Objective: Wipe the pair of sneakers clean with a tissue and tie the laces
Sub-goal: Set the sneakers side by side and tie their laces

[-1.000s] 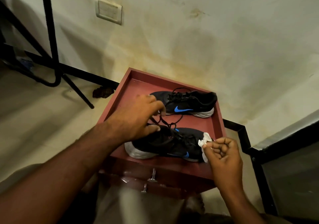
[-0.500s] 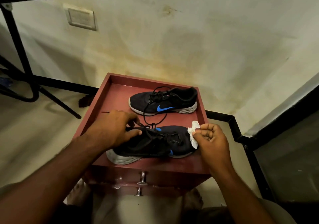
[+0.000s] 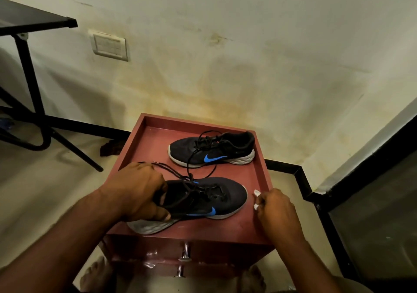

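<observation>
Nearest to me, my left hand grips the heel end of the near sneaker, fingers curled into its collar and thumb on the side above the grey sole. That shoe lies along the near part of the red bench, toe to the right, heel hanging a little over the near edge, its black laces loose and trailing left past my knuckles. My right hand sits at the bench's right rim, just beside the toe, fingers curled around a white tissue of which only small bits show. On the bench's front, below the shoe, I see two metal knobs.

Farther back, the second sneaker rests flat near the far right corner, toe to the left, blue mark facing me, untied laces looping toward the near shoe.

Beyond is a stained wall with a switch plate, and at far left a black table on dark legs.
</observation>
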A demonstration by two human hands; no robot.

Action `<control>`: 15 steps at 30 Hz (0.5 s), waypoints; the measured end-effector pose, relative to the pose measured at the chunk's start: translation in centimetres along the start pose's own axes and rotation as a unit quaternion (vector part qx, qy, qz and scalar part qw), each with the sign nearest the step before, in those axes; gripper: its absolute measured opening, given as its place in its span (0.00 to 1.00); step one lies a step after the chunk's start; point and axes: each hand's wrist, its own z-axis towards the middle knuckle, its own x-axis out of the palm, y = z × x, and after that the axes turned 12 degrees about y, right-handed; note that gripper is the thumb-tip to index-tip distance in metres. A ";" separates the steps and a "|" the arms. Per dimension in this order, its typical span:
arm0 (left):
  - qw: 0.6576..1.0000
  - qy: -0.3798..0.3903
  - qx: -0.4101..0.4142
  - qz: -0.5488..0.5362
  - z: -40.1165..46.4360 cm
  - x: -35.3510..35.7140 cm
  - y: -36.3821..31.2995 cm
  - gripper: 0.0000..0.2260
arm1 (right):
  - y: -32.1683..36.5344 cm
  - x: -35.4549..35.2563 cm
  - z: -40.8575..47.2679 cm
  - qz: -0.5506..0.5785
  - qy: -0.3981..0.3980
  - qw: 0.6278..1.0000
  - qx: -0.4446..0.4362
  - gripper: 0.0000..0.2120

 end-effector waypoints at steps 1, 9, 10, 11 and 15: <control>1.000 -0.004 -0.007 0.002 -0.3 -0.1 0.4 0.21 | 0.4 0.1 -0.4 -0.050 0.009 0.999 -0.006 0.14; 0.960 -0.236 0.096 -0.121 -1.8 -0.4 2.2 0.16 | 6.2 -4.8 3.6 -0.125 -0.136 0.952 -0.243 0.26; 0.949 -0.265 0.101 -0.141 -2.0 -0.5 2.7 0.15 | 7.0 -5.6 5.2 -0.138 -0.091 0.958 -0.235 0.31; 0.940 -0.288 0.098 -0.157 -2.2 -0.5 3.2 0.16 | 7.6 -6.2 6.6 -0.160 -0.048 0.961 -0.221 0.34; 0.898 -0.369 0.054 -0.232 -2.5 -0.5 4.3 0.17 | 8.9 -7.3 8.7 -0.273 -0.029 0.941 -0.197 0.18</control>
